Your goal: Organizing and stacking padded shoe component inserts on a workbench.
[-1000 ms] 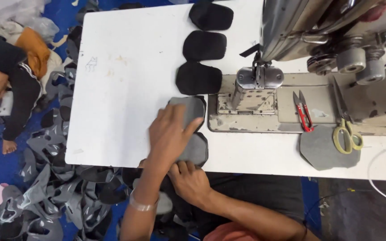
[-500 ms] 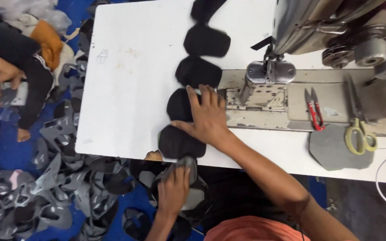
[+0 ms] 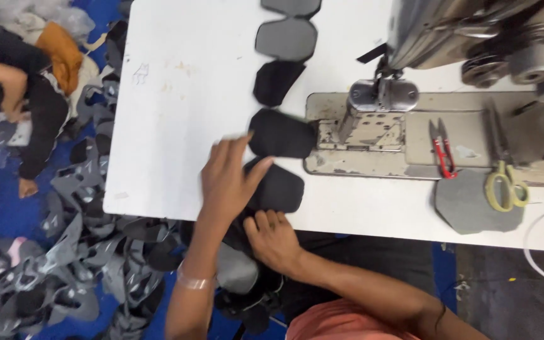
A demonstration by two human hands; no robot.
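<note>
A dark, flat, rounded fabric panel (image 3: 278, 187) is lying at the near edge of the white worktable (image 3: 177, 94), just in front of the grey sewing machine bed (image 3: 373, 141). The left hand (image 3: 225, 182) is laid flat on the left part of this panel, with the fingers spread and extended; nothing is gripped, the piece is only pressed down. The right hand (image 3: 273, 238) is seen at the table edge just below the panel, the fingers curled upon dark pieces in the lap; whether something is really pinched there cannot be told.

The panel is judged to be light, soft and flexible, perhaps a little padded, so it would bend easily if lifted by one corner. It is not fragile and seems not slippery on the table. It is best taken at an edge with thumb and fingers, or slid flat under the palm.

A second dark panel (image 3: 281, 133) is touching it on the far side, and more dark and grey pieces (image 3: 286, 39) are laid in a row towards the far edge. The presser foot assembly (image 3: 382, 94) stands close on the right. Red thread snips (image 3: 442, 150), yellow-handled scissors (image 3: 505, 182) and a grey cut piece (image 3: 473, 204) are well apart on the right. Grey scraps (image 3: 64, 277) cover the blue floor.
</note>
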